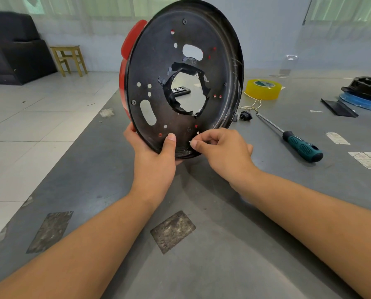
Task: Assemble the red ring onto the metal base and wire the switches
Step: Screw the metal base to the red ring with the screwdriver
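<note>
While left hand (156,152) grips metal base (180,83) upright, right hand (223,149) pinches screw (190,142)

The metal base (180,83) stands upright above the tabletop (201,201), the ring (126,61) behind it. Right of it lie a tape roll (263,89) and, nearer, a screwdriver (296,141).

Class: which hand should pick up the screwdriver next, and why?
Probably right. The screwdriver lies on the right hand's side, while the left hand grips the metal base, holding it upright.
</note>
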Available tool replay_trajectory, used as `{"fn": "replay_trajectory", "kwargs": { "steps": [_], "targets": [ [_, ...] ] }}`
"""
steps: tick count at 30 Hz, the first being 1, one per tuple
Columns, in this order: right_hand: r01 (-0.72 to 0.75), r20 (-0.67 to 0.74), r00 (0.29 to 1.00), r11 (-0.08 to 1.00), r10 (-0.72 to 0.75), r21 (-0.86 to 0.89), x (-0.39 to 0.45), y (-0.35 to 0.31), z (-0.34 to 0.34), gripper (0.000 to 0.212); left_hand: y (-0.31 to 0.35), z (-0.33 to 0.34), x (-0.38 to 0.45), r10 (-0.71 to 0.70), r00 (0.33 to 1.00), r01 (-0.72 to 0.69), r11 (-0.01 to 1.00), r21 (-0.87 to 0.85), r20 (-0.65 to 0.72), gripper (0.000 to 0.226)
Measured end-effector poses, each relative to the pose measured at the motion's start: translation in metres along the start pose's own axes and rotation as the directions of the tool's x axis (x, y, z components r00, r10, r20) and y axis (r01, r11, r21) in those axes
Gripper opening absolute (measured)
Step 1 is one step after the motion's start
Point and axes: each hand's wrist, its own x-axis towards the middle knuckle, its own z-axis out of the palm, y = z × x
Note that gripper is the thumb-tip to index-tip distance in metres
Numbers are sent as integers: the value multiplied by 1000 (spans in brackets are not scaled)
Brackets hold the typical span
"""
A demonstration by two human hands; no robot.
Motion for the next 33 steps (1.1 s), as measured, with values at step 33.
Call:
{"fn": "replay_trajectory", "kwargs": {
  "steps": [33],
  "targets": [
    [263,-141,936,907,-323,-329,-8,-5,-3,9,3,0,5,-148,988,142,983,-112,-40,50]
  ]
}}
